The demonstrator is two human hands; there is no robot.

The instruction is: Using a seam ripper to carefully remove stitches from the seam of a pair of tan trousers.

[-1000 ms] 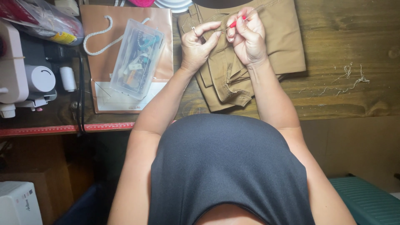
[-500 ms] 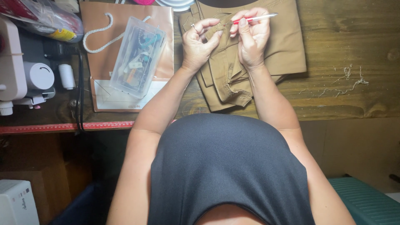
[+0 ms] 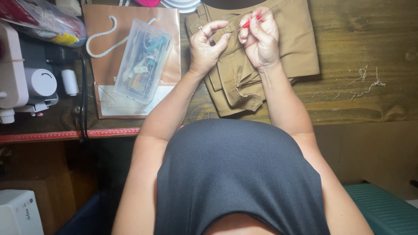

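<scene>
A folded tan garment [image 3: 287, 52] lies on the wooden table [image 3: 374, 39]. My left hand [image 3: 208, 48] pinches a fold of its fabric near a seam, a ring on one finger. Close beside it, my right hand [image 3: 260, 40] grips a small red-handled tool [image 3: 249, 24], its thin tip pointing toward the pinched seam. Both hands are raised slightly over the upper left part of the garment.
A clear plastic box [image 3: 146, 61] of sewing bits rests on a brown paper bag [image 3: 106, 82] with rope handles. A white sewing machine [image 3: 21, 82] stands at the left. Loose thread scraps [image 3: 359, 85] lie at the right. A teal container [image 3: 387, 211] sits low right.
My right hand has dropped slightly and turned the tool tip inward to the seam; half a second ago the tool pointed out to the right. My left hand keeps its pinch.
</scene>
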